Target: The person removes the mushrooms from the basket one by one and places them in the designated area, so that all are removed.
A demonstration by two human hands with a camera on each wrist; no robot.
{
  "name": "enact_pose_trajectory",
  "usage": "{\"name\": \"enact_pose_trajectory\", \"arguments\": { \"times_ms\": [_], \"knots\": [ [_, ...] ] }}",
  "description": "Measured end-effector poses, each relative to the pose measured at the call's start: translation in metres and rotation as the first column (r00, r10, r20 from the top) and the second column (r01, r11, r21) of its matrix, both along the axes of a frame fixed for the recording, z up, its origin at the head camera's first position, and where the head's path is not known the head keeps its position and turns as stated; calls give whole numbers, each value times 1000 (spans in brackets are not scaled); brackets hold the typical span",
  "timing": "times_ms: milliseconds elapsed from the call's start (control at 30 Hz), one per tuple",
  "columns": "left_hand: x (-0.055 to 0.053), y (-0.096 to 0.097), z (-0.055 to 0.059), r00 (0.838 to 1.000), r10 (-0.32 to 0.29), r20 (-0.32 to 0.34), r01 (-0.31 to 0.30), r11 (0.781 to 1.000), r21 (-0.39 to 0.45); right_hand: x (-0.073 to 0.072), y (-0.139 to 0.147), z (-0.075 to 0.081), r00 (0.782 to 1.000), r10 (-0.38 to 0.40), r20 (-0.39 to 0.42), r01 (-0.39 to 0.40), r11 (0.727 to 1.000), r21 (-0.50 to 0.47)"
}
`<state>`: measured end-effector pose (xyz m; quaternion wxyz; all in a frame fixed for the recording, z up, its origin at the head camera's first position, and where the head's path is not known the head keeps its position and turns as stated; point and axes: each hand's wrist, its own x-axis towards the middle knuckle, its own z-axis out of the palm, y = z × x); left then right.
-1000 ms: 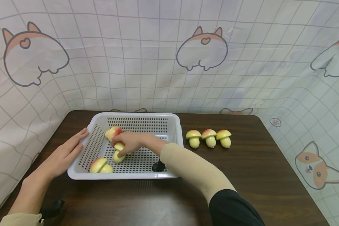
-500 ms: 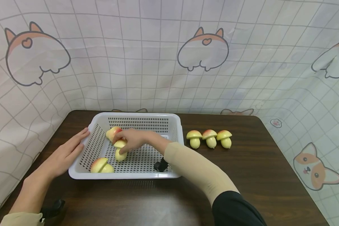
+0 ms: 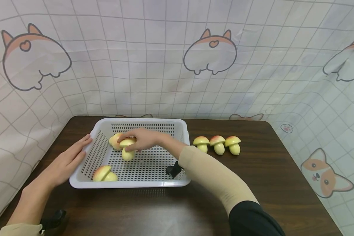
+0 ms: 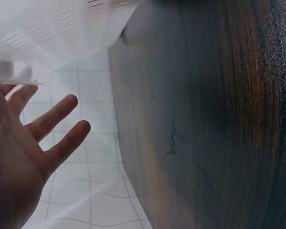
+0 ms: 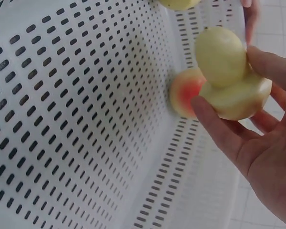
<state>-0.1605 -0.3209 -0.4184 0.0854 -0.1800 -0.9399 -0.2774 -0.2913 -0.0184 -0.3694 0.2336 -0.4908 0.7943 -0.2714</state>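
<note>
My right hand point(image 3: 143, 138) pinches a yellow-green toy mushroom point(image 3: 128, 155) by its cap, over the left part of the white basket point(image 3: 115, 184). In the right wrist view, that mushroom hangs above the perforated floor with its stem outward, thumb and fingers around the cap. Just behind it lies another toy mushroom with a red blush point(image 5: 185, 93), partly covered by the hand in the head view. A third mushroom point(image 3: 104, 173) rests in the basket's near left corner. My left hand point(image 3: 63, 164) has its fingers extended against the basket's left wall.
Three more toy mushrooms stand in a row right of the basket: a left one point(image 3: 201, 143), a middle one point(image 3: 217, 144) and a right one point(image 3: 232, 145). The dark wooden table point(image 3: 253, 183) is bordered by a white checked cloth point(image 3: 153, 82) behind and at the sides.
My right hand has raised the toy mushroom from the basket floor and shifted it slightly back and to the right. The left hand stays at the basket's wall.
</note>
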Motion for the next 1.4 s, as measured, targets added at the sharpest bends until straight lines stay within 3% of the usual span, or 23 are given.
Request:
{"name": "enact_pose_trajectory", "arguments": {
  "times_ms": [200,467,867,1400],
  "knots": [
    [0,0,0,1000,4,-4,-4,1000,0,2,10,10,998,-26,-64,23,999,-44],
    [0,-2,0,1000,13,0,-13,1000,-9,7,24,17,998,-51,-41,45,988,-151],
    [1,0,-1,1000,10,0,-10,1000,-6,10,51,27,992,-124,-1,121,973,-196],
    [0,-1,-2,1000,9,-12,-9,1000,-11,21,78,45,994,-112,-9,107,966,-234]
  ]
}}
